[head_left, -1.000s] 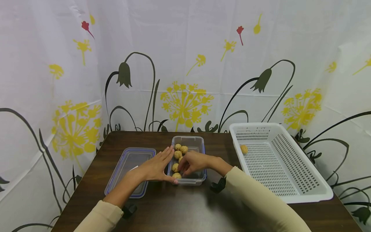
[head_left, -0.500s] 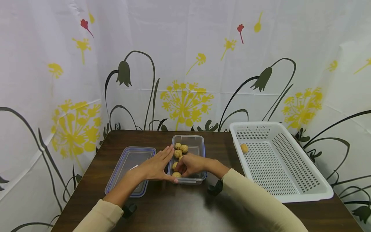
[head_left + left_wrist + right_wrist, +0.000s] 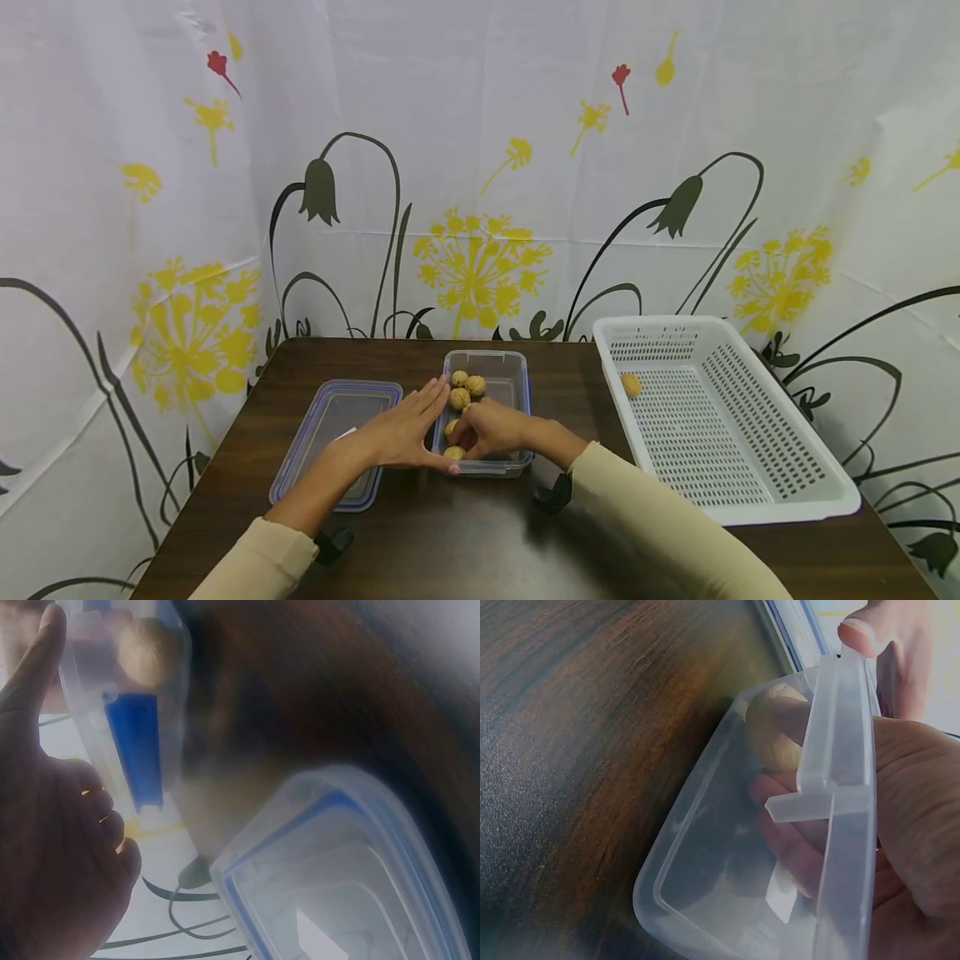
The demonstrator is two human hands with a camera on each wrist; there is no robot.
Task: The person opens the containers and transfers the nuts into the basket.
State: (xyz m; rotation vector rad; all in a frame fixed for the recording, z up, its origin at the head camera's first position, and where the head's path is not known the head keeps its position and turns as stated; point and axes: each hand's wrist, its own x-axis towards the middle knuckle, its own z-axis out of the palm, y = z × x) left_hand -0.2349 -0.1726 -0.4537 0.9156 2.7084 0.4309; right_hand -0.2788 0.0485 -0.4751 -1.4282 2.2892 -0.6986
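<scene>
A clear plastic food box [image 3: 491,358] stands on the table, with several walnuts [image 3: 460,400] along its left side. My left hand [image 3: 397,429] lies along the box's left edge, fingers straight and thumb at the front corner. Inside the box is my right hand [image 3: 491,427], its fingers curled. Seen through the wall in the right wrist view, its thumb and fingers pinch a walnut [image 3: 769,739] in the near left corner. A walnut [image 3: 150,652] also shows through the box wall in the left wrist view.
Left of the box lies its clear lid [image 3: 348,408] with a blue seal. A white perforated basket [image 3: 836,500] stands at the right, holding one walnut [image 3: 632,384]. A flowered curtain [image 3: 480,167] hangs behind the dark wooden table [image 3: 465,550].
Inside the box, my right hand has shifted slightly left, closing round the walnut in the near left corner. My left hand stays in place at the box edge.
</scene>
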